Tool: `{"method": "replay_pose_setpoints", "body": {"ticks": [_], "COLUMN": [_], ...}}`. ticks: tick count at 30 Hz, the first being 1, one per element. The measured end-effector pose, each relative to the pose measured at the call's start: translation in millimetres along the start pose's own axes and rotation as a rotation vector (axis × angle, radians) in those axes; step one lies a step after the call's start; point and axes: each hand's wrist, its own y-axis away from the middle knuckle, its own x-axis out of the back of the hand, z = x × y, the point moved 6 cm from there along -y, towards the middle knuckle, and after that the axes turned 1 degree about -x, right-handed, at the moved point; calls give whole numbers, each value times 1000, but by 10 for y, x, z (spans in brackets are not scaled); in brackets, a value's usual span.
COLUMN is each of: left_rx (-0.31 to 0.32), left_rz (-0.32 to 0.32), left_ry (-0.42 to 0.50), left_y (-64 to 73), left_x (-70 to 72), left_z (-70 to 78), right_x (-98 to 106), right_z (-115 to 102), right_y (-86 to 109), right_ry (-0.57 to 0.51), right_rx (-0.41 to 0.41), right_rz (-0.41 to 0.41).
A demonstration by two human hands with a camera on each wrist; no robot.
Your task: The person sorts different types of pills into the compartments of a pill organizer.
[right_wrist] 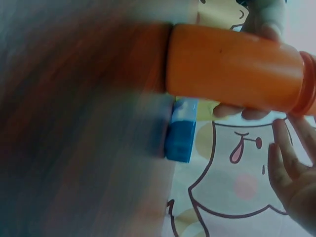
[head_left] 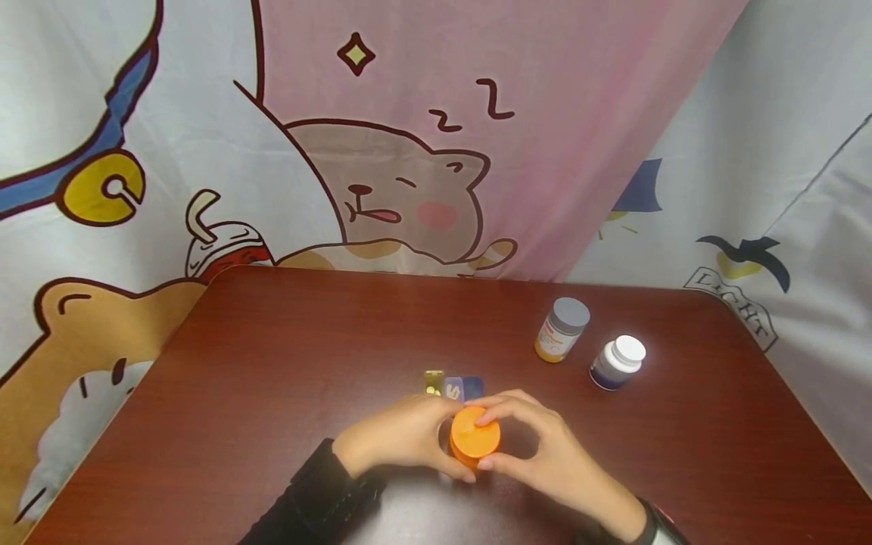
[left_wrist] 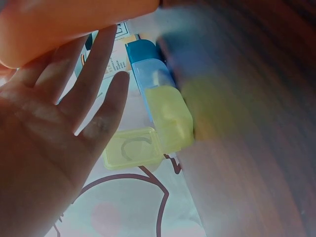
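An orange bottle (right_wrist: 232, 66) stands upright on the table, its round orange cap (head_left: 475, 433) facing up in the head view. My left hand (head_left: 402, 437) grips the bottle's side between thumb and fingers. From the right, my right hand (head_left: 548, 443) holds the cap's edge with thumb and fingertips. Just behind the bottle lies a small pill organizer (left_wrist: 168, 116) with yellow, light blue-purple and dark blue compartments. Its yellow lid (left_wrist: 132, 149) stands open. Small pale pieces show in the yellow compartment in the head view, while the hands partly cover the organizer's front.
At the back right of the brown table (head_left: 286, 363) stands a grey-capped bottle (head_left: 562, 330) with a yellowish base. A white bottle (head_left: 617, 362) with a dark lower label stands to its right. A cartoon-printed curtain (head_left: 409, 182) hangs behind the table's far edge.
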Motion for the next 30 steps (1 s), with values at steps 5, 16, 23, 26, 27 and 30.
{"method": "replay_pose_setpoints", "body": {"ticks": [5,16,23,26,27,30], "left_rx": [3,7,2,7,6,9], "left_rz": [9,2,3,-2,-3,-5], "left_ry": [-13,-19,-14,-9,-12,-6], "left_y": [1,1,2,0,-1,-3], "left_x": [1,-20,-20,-21,-20,-20], "left_z": [-8,-16,-19,-23,-22,-24], "right_x": [23,9,29,37,36,36], "right_z": [24,-10,-3,19,25,28], "right_y": [-22,4,6,2,1,-1], "right_ry": [10,89,81,66,63,59], "right_rx": [17,3,19,25,23,23], "right_rz": [-73,-19,-3,-13,-17,-25]}}
